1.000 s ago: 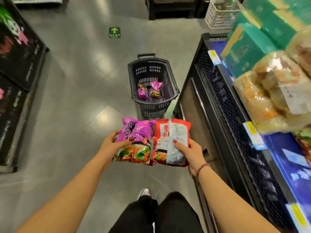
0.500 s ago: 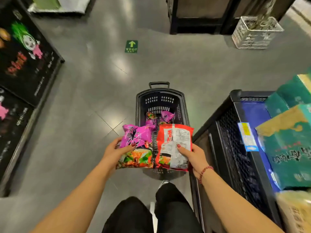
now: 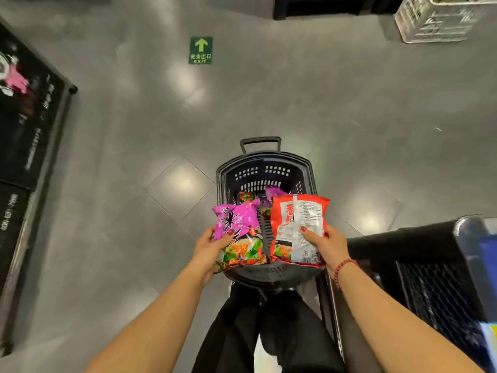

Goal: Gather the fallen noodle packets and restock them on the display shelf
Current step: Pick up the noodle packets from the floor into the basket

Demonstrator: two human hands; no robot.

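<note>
My left hand point(image 3: 208, 249) grips a purple noodle packet point(image 3: 238, 232), thumb on its face. A red noodle packet point(image 3: 298, 227) is held in my right hand point(image 3: 326, 244), back side up with its white label showing. Both packets hover side by side over the near rim of a black shopping basket point(image 3: 305, 179) on the floor. More noodle packets point(image 3: 246, 196) lie in the basket's bottom, partly hidden behind the held ones. The black display shelf point(image 3: 419, 265) stands at the lower right, only its corner in view.
Grey tiled floor with a green exit arrow sticker point(image 3: 200, 50) stretches ahead. A dark display stand point(image 3: 29, 125) lines the left side. A white crate point(image 3: 441, 18) and a black fixture point(image 3: 328, 6) sit at the far end. My dark trouser legs are below.
The view has swung left, away from the shelf, whose stocked goods have left the frame. The basket has come closer, now directly under the two packets. Both hands keep their grips.
</note>
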